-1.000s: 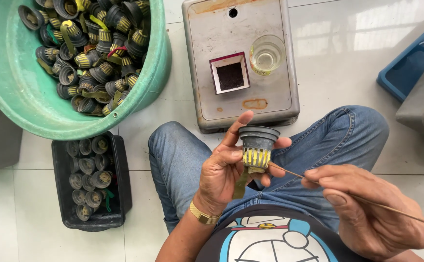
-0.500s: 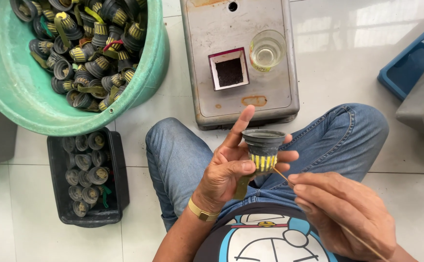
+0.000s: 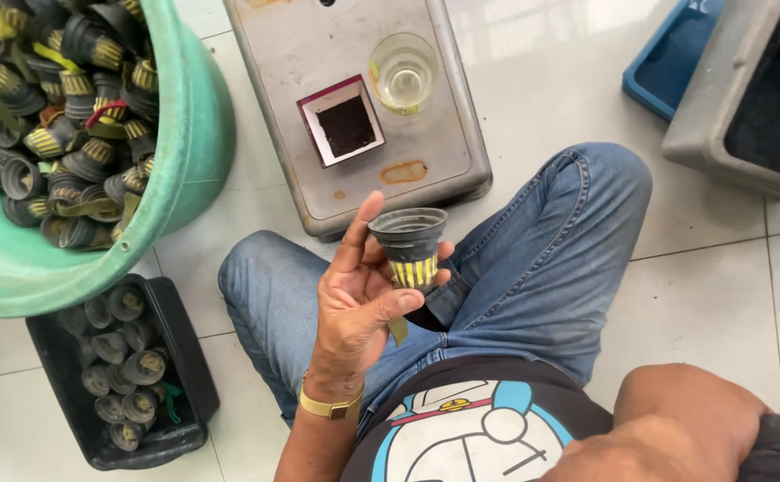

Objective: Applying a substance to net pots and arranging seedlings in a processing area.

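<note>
My left hand (image 3: 358, 299) holds a small black cone-shaped cup (image 3: 408, 245) with yellow stripes on its lower part. The cup is upright over my lap, pinched between thumb and fingers, with the index finger pointing up. A gold bracelet circles that wrist. Of my right arm only the forearm (image 3: 675, 424) shows at the bottom right; the hand itself is out of the picture. I sit on a tiled floor in blue jeans.
A green basin (image 3: 189, 152) heaped with similar black and yellow cups stands at the upper left. Below it a black tray (image 3: 184, 357) holds several more. Ahead is a grey metal box (image 3: 443, 147) with a square dark opening (image 3: 345, 129) and a glass (image 3: 403, 71) of clear liquid. Blue and grey bins (image 3: 720, 98) sit right.
My right hand, which held a thin stick against the cup, has drawn back out of the picture. My left hand still holds the cup, with its fingers spread a little more.
</note>
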